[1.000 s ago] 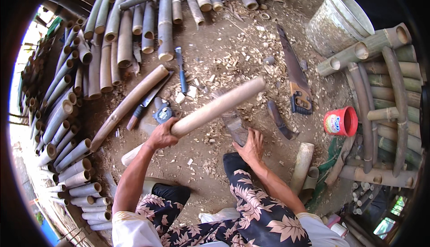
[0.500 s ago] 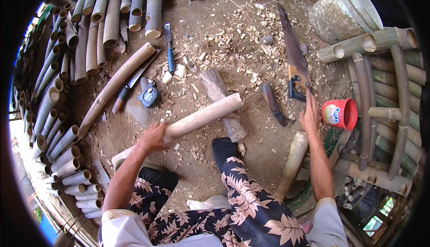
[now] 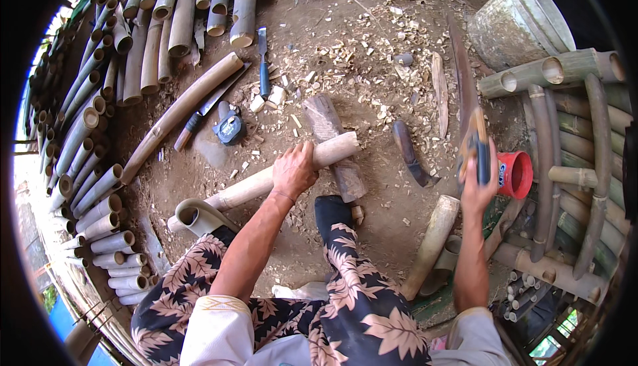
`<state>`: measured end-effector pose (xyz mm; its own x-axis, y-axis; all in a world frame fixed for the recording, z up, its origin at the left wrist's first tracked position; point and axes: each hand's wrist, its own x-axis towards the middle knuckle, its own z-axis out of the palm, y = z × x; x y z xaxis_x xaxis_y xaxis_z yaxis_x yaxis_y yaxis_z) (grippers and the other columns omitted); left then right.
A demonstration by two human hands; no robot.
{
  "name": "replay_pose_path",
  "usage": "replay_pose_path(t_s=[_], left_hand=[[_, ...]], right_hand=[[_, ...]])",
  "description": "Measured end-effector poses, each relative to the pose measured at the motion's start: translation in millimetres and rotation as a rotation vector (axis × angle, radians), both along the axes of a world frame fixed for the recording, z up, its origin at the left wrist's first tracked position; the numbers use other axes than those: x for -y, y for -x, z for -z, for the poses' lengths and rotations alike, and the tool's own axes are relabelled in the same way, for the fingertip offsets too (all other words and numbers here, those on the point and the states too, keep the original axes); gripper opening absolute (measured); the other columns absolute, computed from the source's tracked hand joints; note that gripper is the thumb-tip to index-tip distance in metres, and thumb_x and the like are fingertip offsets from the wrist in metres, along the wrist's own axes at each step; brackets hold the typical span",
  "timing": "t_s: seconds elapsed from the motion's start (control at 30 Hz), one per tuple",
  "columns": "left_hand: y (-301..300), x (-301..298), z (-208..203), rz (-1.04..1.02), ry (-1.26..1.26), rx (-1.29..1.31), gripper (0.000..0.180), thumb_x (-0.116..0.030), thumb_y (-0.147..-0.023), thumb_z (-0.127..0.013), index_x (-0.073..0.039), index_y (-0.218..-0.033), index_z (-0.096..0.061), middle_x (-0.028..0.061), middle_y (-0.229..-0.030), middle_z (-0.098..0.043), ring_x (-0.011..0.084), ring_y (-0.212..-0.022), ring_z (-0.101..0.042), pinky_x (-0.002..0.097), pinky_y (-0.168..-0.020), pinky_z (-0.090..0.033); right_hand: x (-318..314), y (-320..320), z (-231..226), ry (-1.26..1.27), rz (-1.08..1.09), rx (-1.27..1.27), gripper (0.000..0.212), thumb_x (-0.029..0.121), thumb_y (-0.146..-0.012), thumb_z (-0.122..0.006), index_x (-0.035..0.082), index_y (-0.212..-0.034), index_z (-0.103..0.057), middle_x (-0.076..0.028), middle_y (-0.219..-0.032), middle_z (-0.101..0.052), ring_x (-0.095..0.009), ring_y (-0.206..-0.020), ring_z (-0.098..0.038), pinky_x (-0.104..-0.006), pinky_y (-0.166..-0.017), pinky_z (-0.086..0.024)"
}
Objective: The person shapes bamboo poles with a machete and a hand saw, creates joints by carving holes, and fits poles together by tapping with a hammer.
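A peeled bamboo pole (image 3: 246,190) lies slanted before me, its right end resting across a wooden block (image 3: 324,119) on the ground. My left hand (image 3: 294,172) is closed over the pole from above, just left of the block. On the right, my right hand (image 3: 480,181) grips the handle of a hand saw (image 3: 462,77). The saw is turned on edge, its long rusty blade pointing away from me. Beside that hand stands a red plastic tub (image 3: 516,175), partly hidden by it. A curved-blade tool with a wooden handle (image 3: 406,147) lies between block and saw.
Left of the block lie a chisel (image 3: 264,67), a tape measure (image 3: 229,129), a long knife (image 3: 207,107) and a bamboo length (image 3: 179,113). Cut bamboo is stacked at the left (image 3: 86,127). A dirty white bucket (image 3: 515,24) and a bamboo frame (image 3: 541,160) stand right. Wood chips litter the ground.
My left hand has slid along the pole toward its right end. My right hand has taken the saw by its handle and tipped it up off the ground, uncovering a wood splinter.
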<state>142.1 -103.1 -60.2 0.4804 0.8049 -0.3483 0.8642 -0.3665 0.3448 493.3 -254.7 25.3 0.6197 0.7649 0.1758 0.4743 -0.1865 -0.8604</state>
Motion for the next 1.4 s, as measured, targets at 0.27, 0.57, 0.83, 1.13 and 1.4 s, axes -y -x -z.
replay_pose_path(t_s=[0.27, 0.57, 0.83, 1.13, 1.4], left_hand=[[-32.7, -21.9, -8.5, -0.170, 0.176, 0.029, 0.083, -0.076, -0.090, -0.034, 0.001, -0.098, -0.064, 0.0319, -0.086, -0.067, 0.0452, -0.086, -0.067, 0.0523, -0.080, -0.052], [-45.9, -18.4, -12.6, -0.188, 0.094, -0.047, 0.076, -0.074, -0.087, -0.044, -0.003, -0.092, -0.071, 0.0280, -0.083, -0.069, 0.0422, -0.084, -0.069, 0.0491, -0.077, -0.054], [-41.6, -19.4, -12.1, -0.191, 0.094, -0.046, 0.074, -0.073, -0.086, -0.047, -0.004, -0.093, -0.073, 0.0276, -0.079, -0.069, 0.0407, -0.081, -0.070, 0.0478, -0.074, -0.054], [-46.2, -19.9, -7.9, -0.200, 0.120, 0.025, 0.073, -0.072, -0.085, -0.050, -0.003, -0.090, -0.074, 0.0277, -0.077, -0.068, 0.0406, -0.079, -0.070, 0.0475, -0.074, -0.055], [-39.9, -16.3, -3.9, -0.229, 0.033, 0.015, 0.064, -0.055, -0.099, -0.037, -0.003, -0.080, -0.070, 0.0277, -0.075, -0.067, 0.0431, -0.076, -0.068, 0.0504, -0.074, -0.053]], right_hand=[[127.9, 130.6, -54.2, 0.170, -0.038, -0.136, 0.058, 0.010, -0.080, -0.062, -0.011, -0.133, -0.050, -0.018, -0.098, -0.067, -0.021, -0.079, -0.068, -0.0309, -0.072, -0.053], [157.1, 152.2, -53.9, 0.187, -0.287, -0.060, 0.057, 0.006, -0.073, -0.065, -0.011, -0.127, -0.056, -0.020, -0.094, -0.069, -0.023, -0.078, -0.072, -0.0296, -0.072, -0.054], [221.0, 152.8, -73.0, 0.268, -0.326, -0.043, 0.057, 0.005, -0.066, -0.065, -0.014, -0.120, -0.058, -0.020, -0.077, -0.068, -0.024, -0.061, -0.070, -0.0327, -0.060, -0.055], [56.4, 167.4, -9.4, 0.139, -0.266, -0.148, 0.053, 0.003, -0.077, -0.066, -0.009, -0.128, -0.055, -0.016, -0.081, -0.065, -0.025, -0.063, -0.066, -0.0334, -0.062, -0.053], [178.0, 160.9, -34.6, 0.271, -0.302, 0.003, 0.054, 0.004, -0.073, -0.063, -0.013, -0.123, -0.056, -0.022, -0.089, -0.070, -0.028, -0.070, -0.072, -0.0358, -0.067, -0.056]])
